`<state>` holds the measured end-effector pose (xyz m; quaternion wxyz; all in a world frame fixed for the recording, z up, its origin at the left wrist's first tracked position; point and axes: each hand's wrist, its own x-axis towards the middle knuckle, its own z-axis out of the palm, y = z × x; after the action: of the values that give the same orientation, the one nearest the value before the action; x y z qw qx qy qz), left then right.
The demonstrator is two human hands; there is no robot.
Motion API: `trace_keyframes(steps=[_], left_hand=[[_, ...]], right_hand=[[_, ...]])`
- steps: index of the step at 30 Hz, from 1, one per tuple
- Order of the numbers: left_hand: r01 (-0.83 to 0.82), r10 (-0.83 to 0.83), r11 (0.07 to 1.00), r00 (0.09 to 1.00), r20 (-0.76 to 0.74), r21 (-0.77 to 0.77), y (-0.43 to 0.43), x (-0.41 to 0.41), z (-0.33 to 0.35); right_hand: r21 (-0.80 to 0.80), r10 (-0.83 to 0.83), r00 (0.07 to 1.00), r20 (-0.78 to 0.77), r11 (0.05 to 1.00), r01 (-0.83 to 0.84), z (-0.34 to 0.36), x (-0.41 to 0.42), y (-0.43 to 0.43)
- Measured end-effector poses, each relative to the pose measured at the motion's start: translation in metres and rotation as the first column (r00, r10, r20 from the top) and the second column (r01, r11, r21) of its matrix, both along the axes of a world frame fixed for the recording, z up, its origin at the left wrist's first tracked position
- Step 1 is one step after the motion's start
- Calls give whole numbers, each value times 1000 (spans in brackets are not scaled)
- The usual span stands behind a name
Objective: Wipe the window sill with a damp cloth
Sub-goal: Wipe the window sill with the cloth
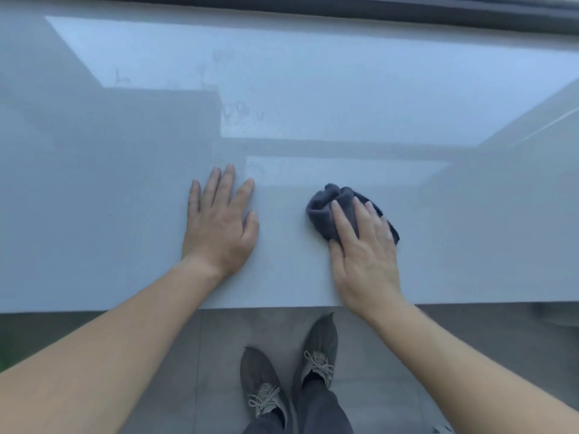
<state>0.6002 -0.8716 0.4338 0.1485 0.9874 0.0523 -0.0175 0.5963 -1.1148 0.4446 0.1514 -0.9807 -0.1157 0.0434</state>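
The dark grey cloth is lying bunched on the window sill, toward the near edge and a little right of the middle, its crumpled folds sticking out beyond the fingertips. The right hand is pressing down on it from above, fingers lying nearly straight across the fabric and thumb running along its left side, so the hand is flattening the cloth and not clasping it. The left hand is resting palm down on the bare sill just beside it, apart from the cloth, fingers spread and relaxed, holding nothing. The sill is showing as a pale, glossy slab reflecting bright window shapes, and faint smudges are showing on it farther back, past both hands. A dark window frame is running along the far edge at the top. Below the near edge, a pair of grey laced shoes is standing on a grey tiled floor, with dark trouser legs showing above them.
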Motion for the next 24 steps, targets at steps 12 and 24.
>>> trace_keyframes(steps=[12,24], left_hand=[[-52,53,998,998,26,-48,-13,9,12],[10,-9,995,1000,19,-98,-70,98,18]], right_hand=[[-11,-1,1000,23,1000,1,2,-29,-57],[-57,-34,999,10,998,34,3,62,-78]])
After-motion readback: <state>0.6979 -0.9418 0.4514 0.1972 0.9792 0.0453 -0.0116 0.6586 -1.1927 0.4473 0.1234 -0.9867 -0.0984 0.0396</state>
